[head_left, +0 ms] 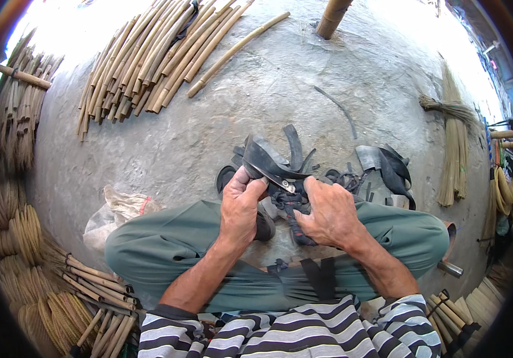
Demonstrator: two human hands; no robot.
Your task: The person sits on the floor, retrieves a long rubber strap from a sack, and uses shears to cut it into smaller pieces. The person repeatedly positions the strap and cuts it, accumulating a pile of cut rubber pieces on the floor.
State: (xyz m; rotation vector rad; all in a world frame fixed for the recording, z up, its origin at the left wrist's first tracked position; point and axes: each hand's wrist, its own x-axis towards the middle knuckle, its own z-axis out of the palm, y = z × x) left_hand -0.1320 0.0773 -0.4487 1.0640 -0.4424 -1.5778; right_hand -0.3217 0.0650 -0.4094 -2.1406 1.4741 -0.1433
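My left hand (243, 200) pinches a curved piece of black rubber sheet (262, 160) between thumb and fingers, in front of my crossed legs. Close beside it, my right hand (331, 212) is closed around the dark, strip-wrapped handles of what look like scissors (286, 185). Their metal pivot shows between the two hands, against the lower edge of the rubber. The blades are mostly hidden by the rubber and my left fingers. Just beyond, a loose black strip (293, 146) stands up. Cut rubber scraps (388, 164) lie to the right of my right hand.
Bamboo poles (149, 65) lie in a pile at the far left, and a bamboo post (333, 18) rises at the back. A whitish sack (116, 215) sits by my left knee. Coiled bundles (27, 235) crowd the left; a straw broom bundle (452, 137) lies right.
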